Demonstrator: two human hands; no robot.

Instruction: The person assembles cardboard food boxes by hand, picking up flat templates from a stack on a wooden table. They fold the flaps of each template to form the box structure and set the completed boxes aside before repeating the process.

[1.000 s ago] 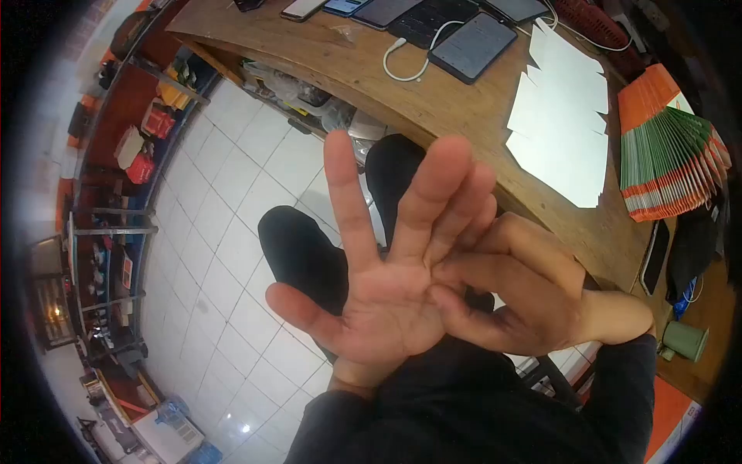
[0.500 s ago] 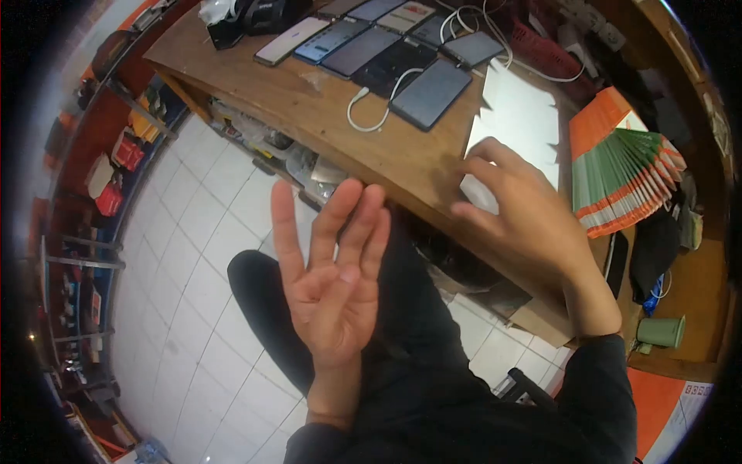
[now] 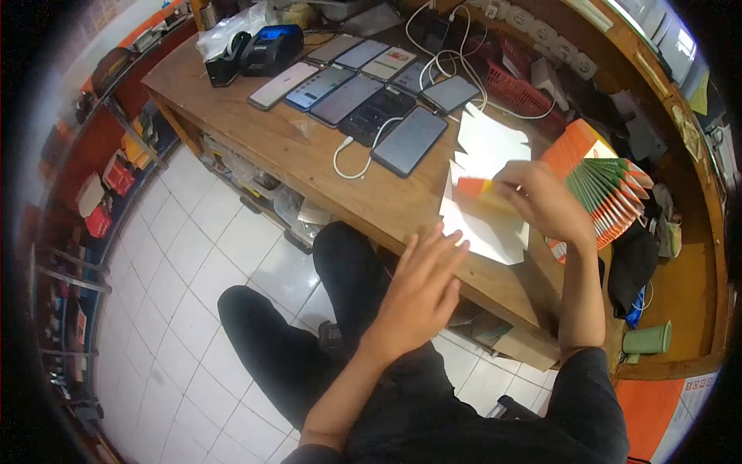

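My right hand [image 3: 545, 203] pinches a blurred orange-and-yellow card [image 3: 474, 190] above the white paper sheets [image 3: 495, 139], which have jagged edges. At the front edge of the wooden table [image 3: 363, 203], my left hand [image 3: 421, 292] is open, palm down, its fingertips close to the lower white sheet. To the right of my right hand lies a fanned stack of orange, green and white cards [image 3: 607, 189]; my wrist overlaps part of it. A dark phone [image 3: 410, 142] rests left of the sheets.
Several more phones [image 3: 346, 98] lie in rows farther back, with a white cable [image 3: 353, 172] looped beside them. A black printer-like device [image 3: 272, 50] stands at the back left. Behind are a red basket [image 3: 518, 91] and wall sockets [image 3: 543, 32]. A green cup [image 3: 648, 338] is at right.
My left hand has turned from palm up over my lap to palm down at the table edge. My right hand has moved slightly right and now holds a card. The view has shifted.
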